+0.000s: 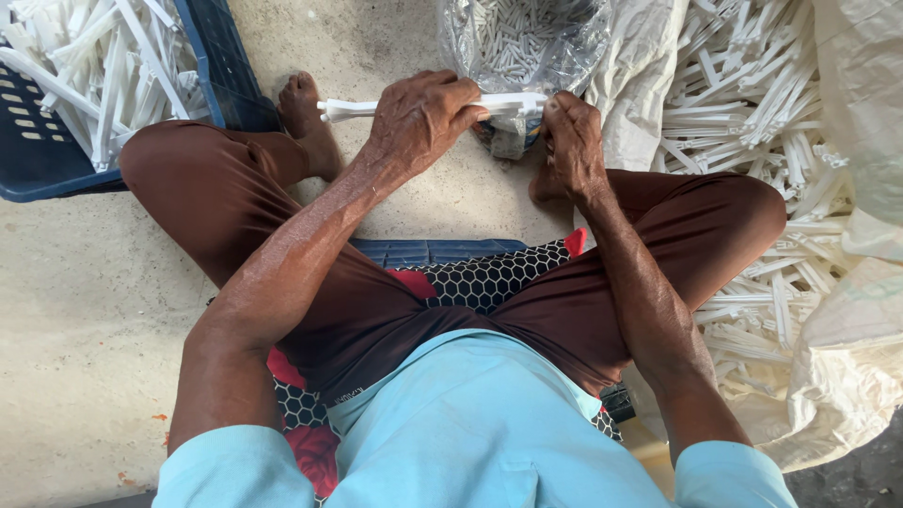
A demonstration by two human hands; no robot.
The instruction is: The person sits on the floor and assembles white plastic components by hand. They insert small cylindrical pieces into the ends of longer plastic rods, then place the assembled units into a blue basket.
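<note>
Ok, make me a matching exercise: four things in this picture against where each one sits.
Things:
1. white plastic strip
2. blue crate
3. clear bag of small white pieces
4. patterned cushion

Places:
A. top left, on the floor
B. under the seated person
C. held between left hand and right hand
D. top middle, beyond the hands

Pairs: 1-C, 2-A, 3-D, 4-B

One head-worn camera looks steeply down, close over the seated person's lap and concrete floor (85, 310).
</note>
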